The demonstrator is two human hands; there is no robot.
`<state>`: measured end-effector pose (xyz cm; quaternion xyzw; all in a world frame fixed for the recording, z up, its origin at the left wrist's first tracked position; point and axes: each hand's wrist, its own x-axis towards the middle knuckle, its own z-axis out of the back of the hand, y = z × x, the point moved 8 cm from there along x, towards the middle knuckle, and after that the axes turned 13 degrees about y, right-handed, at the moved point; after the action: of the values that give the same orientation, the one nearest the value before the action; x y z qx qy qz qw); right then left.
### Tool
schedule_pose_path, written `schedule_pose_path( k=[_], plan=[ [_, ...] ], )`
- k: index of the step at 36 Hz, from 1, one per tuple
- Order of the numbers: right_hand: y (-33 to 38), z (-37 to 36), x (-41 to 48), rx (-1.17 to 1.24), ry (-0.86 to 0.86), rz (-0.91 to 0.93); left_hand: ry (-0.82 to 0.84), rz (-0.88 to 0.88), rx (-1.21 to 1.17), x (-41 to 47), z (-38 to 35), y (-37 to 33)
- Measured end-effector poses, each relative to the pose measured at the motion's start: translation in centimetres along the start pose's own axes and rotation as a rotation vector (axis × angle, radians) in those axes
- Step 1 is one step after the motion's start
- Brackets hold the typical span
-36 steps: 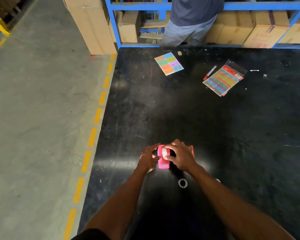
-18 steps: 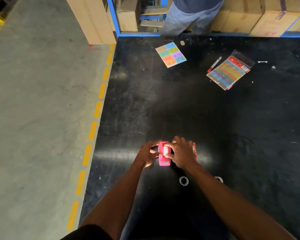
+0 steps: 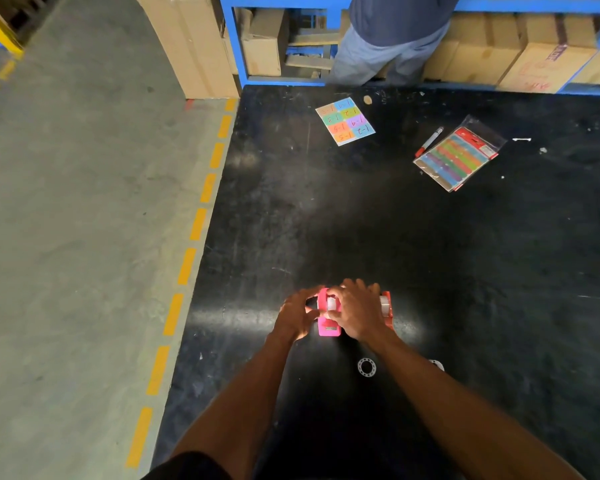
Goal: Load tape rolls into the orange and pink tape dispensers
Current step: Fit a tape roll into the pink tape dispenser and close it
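The pink tape dispenser (image 3: 328, 326) stands on the black table (image 3: 361, 220), near its front. A clear tape roll (image 3: 332, 303) sits in the top of it. My left hand (image 3: 297, 315) grips the dispenser's left side. My right hand (image 3: 355, 311) lies over the right side, with its fingers on the roll. Just to the right stands the orange dispenser (image 3: 386, 306), partly hidden by my right hand; a clear roll shows in it. A loose white ring (image 3: 366, 367) lies on the table by my right forearm, and a second one (image 3: 438, 364) peeks out behind that forearm.
At the back of the table lie a coloured label sheet (image 3: 345, 121), a red marker (image 3: 429, 141) and a bag of coloured strips (image 3: 459, 155). A person (image 3: 388, 39) stands at the far edge before blue shelves holding cardboard boxes. The table's left edge drops to the concrete floor.
Both hands stay on the pink dispenser with small finger shifts on the roll. The camera has tilted a little, so the scene sits slightly differently in the frame.
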<state>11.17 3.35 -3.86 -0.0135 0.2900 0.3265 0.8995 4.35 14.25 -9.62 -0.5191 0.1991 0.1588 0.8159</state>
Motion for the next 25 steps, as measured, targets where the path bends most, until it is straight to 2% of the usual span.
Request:
schedule_pose_path(
  k=[7, 14, 19, 25],
  plan=[
    [-0.4, 1.0, 0.0, 0.100, -0.078, 0.006, 0.011, 0.008, -0.008, 0.4, 0.1, 0.3],
    [-0.2, 1.8, -0.8, 0.076, -0.157, 0.074, 0.006, 0.026, -0.044, 0.4, 0.1, 0.5],
    [0.1, 0.7, -2.6, 0.035, -0.170, 0.137, -0.002, 0.038, -0.069, 0.5, 0.0, 0.8],
    [0.6, -1.4, -4.6, 0.118, -0.183, 0.172, 0.010, 0.042, -0.053, 0.4, 0.1, 0.6]
  ],
)
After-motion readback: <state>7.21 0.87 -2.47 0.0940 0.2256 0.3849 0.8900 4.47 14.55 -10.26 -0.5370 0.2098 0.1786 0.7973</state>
